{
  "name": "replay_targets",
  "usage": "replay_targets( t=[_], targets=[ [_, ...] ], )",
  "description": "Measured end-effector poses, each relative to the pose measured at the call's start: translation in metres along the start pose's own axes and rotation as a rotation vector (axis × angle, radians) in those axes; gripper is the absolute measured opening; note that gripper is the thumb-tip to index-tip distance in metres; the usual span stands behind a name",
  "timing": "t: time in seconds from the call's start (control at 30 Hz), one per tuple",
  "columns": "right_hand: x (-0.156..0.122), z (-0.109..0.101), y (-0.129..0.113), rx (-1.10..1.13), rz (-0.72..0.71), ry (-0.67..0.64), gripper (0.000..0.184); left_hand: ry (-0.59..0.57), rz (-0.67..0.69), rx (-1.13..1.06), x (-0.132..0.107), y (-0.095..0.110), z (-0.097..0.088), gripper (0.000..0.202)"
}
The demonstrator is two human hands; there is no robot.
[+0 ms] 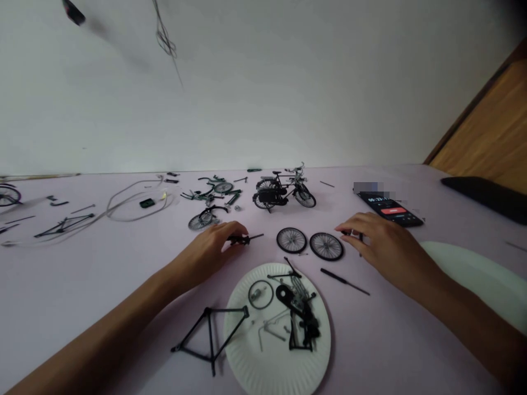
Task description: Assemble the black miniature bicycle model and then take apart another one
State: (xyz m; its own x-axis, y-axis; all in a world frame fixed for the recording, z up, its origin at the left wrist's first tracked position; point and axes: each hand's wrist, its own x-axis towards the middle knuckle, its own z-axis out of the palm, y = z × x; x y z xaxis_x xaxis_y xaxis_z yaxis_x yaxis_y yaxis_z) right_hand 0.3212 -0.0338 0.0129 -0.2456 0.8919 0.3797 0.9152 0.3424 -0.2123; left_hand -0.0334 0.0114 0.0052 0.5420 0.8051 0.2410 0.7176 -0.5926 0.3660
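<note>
My left hand [209, 247] pinches a small black model bicycle part [246, 239] above the pale lilac table [82, 285]. My right hand [382, 244] holds a thin dark piece [360, 237] between its fingertips, right beside a spoked black model wheel [326, 246]. A matching wheel [291, 240] lies just left of it. Below them, a white paper plate [247, 351] carries several black and silver bicycle parts. A black model bicycle frame [209, 329] rests on the table at the plate's left edge.
A finished black model bicycle [280, 192] stands at the back, near green bicycle parts [214, 192] and grey cables [135, 200]. A small screwdriver [345, 281] lies near my right hand. A smartphone [390, 208] lies behind that hand. A white wall rises beyond the table.
</note>
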Motion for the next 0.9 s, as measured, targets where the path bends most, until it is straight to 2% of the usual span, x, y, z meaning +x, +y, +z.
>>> replay_targets(
  t=[0.2, 0.33, 0.5, 0.7, 0.9],
  targets=[
    [-0.002, 0.001, 0.001, -0.007, 0.008, -0.061, 0.008, -0.007, 0.051, 0.024, -0.001, 0.013, -0.003, 0.025],
    [-0.003, 0.003, -0.022, 0.001, -0.049, -0.002, 0.009, -0.023, 0.094, -0.011, -0.001, 0.016, -0.006, 0.025],
    [-0.013, 0.011, -0.07, 0.186, -0.351, 0.047, 0.012, -0.119, 0.011, -0.108, 0.004, 0.001, -0.015, 0.019],
    [-0.026, 0.015, -0.098, 0.077, -0.638, 0.009, 0.025, -0.159, -0.024, -0.198, 0.008, -0.001, -0.019, 0.021],
    [-0.006, 0.022, -0.14, -0.048, -0.91, 0.002, 0.024, -0.143, 0.004, -0.194, 0.007, 0.0, -0.018, 0.021]
  ],
)
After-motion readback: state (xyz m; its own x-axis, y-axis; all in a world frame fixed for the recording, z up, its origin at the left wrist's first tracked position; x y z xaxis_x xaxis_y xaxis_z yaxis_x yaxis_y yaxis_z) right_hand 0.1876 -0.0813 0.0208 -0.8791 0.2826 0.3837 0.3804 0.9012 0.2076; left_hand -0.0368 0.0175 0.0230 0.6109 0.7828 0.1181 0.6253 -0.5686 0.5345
